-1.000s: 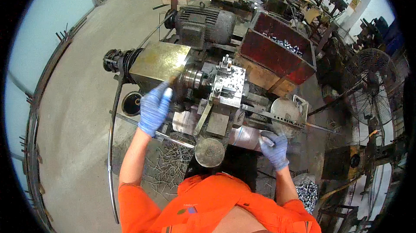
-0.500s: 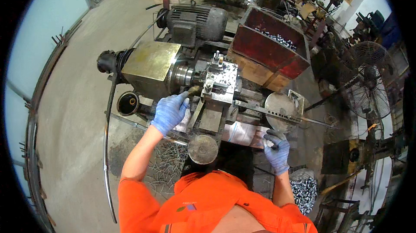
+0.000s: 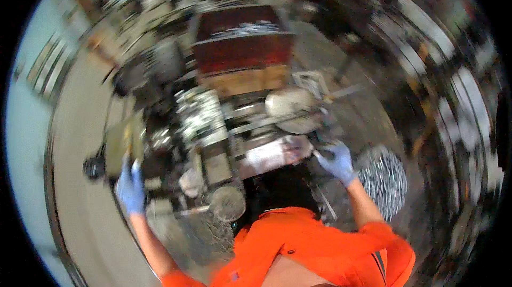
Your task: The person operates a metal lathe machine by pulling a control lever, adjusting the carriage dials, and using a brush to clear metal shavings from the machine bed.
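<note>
The view is smeared by motion. My left hand [image 3: 132, 186], in a blue glove, reaches to the brass-coloured housing [image 3: 114, 145] of a lathe-like machine at the left. Its fingers pinch a small tan brush [image 3: 128, 140], blurred against the housing. My right hand [image 3: 338, 163], gloved in blue with dark fingertips, is held with thumb and fingers apart beside the right end of a pale printed sheet [image 3: 266, 156]. Nothing shows in its grip. Between the hands lies the machine's metal slide block [image 3: 200, 116], dotted with bright bits.
A dark red bin [image 3: 242, 52] with shiny metal parts stands on a wooden base behind the machine. At the right on the floor is a heap of small metal parts [image 3: 383, 183]. A round plate [image 3: 290, 103] and a round stool-like disc [image 3: 228, 203] flank the sheet.
The view has swung to the right, so the machine and bin appear further left. My left hand has moved from beside the chuck to the housing with the brush. My right-hand fingers have spread.
</note>
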The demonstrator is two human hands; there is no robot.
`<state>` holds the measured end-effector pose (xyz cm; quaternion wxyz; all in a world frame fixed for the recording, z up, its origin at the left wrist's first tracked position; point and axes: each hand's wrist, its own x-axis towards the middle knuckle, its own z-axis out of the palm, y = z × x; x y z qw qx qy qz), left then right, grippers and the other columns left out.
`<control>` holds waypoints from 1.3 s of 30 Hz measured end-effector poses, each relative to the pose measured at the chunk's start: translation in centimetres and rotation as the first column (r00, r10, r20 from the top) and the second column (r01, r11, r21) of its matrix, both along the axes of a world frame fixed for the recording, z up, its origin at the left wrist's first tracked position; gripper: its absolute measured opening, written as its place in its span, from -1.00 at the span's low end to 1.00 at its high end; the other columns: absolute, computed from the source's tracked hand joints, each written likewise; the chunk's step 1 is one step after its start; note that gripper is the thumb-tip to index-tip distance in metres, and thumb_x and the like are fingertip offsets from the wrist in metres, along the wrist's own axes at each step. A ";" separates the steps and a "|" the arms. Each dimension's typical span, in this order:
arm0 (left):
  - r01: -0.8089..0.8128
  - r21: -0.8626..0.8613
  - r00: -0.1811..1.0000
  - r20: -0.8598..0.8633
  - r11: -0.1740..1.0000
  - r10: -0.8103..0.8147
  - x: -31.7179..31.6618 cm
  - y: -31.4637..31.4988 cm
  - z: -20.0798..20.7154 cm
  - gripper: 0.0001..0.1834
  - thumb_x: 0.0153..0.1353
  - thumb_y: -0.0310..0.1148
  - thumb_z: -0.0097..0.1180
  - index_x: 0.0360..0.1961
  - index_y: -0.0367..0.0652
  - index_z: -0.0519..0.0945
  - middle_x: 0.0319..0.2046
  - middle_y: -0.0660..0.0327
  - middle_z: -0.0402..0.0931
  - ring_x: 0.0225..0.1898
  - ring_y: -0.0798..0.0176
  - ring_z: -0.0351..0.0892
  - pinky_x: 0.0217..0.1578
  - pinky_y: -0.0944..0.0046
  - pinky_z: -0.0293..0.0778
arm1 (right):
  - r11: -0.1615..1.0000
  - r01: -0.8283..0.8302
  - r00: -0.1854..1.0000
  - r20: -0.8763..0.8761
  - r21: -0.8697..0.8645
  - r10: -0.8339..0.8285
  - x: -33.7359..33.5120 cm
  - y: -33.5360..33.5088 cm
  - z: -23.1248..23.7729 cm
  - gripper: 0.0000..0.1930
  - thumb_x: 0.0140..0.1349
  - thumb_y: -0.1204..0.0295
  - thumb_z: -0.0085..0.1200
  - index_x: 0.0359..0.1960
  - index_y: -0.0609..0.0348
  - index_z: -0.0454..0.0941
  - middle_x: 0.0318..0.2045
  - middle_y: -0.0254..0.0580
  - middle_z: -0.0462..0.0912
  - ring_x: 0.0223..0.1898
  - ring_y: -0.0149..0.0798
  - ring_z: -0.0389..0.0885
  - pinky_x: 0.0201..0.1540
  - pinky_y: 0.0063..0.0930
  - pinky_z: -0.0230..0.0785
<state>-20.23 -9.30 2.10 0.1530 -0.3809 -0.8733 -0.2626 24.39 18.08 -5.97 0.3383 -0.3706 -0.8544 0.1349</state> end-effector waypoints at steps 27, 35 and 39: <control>0.020 0.048 0.814 0.579 0.999 -0.045 8.1 -1.2 -13.6 -0.70 0.24 -0.31 -0.03 -0.56 -0.29 0.48 -0.68 0.26 0.44 -0.68 0.44 0.28 -0.64 0.35 0.24 | 0.389 0.874 0.433 0.833 -0.293 -0.345 23.8 11.5 -14.3 -0.36 -0.05 -0.16 0.01 -0.11 0.12 0.56 0.00 -0.05 0.50 0.08 -0.02 0.41 0.09 -0.22 0.25; 0.056 -0.004 0.898 0.438 0.998 -0.049 7.4 -1.9 -14.7 -0.74 0.20 -0.32 0.01 -0.27 -0.31 0.59 -0.55 0.17 0.58 -0.63 0.33 0.39 -0.54 0.29 0.33 | 0.304 0.881 0.454 0.832 -0.364 -0.320 23.8 13.2 -13.9 -0.28 0.00 -0.21 -0.10 0.04 0.11 0.45 0.12 -0.08 0.40 0.16 0.00 0.33 0.21 -0.03 0.04; 0.006 -0.046 0.873 0.488 0.999 0.017 5.3 -3.5 -17.2 -0.73 0.20 -0.30 0.02 -0.28 -0.32 0.59 -0.48 0.11 0.61 -0.57 0.26 0.47 -0.44 0.23 0.37 | 0.359 0.868 0.458 0.834 -0.344 -0.308 22.7 12.8 -13.0 -0.29 -0.04 -0.17 -0.02 0.00 0.15 0.48 0.07 -0.04 0.44 0.11 0.02 0.39 0.16 -0.11 0.17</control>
